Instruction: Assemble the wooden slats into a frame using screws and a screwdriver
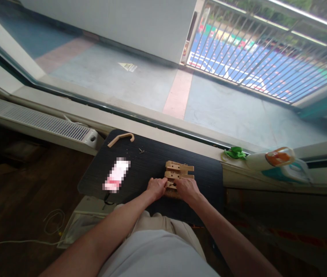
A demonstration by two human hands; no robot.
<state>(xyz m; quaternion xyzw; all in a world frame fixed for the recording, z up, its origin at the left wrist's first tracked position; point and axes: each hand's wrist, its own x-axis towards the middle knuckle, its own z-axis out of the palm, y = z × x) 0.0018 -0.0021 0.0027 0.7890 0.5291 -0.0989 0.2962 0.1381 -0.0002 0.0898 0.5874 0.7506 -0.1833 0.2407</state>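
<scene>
On the dark tabletop lies a wooden piece with slats (177,167), its parallel bars dotted with small dark holes and their ends sticking out to the right. My left hand (157,188) is closed at the left edge of its nearest bar, fingertips pressed against the wood. Over the same bar, my right hand (188,190) has its fingers curled together by a small dark spot. Whatever sits between those fingers is too small to make out. The lower part of the wooden piece is partly covered by both hands.
A hook-shaped wooden piece (122,137) and some small screw-like bits (141,151) lie at the table's back left. A blurred-out flat device (116,175) with a black cable is at left. Beyond stand a radiator (74,130), a window sill, a green cloth (235,152) and bottles (294,169).
</scene>
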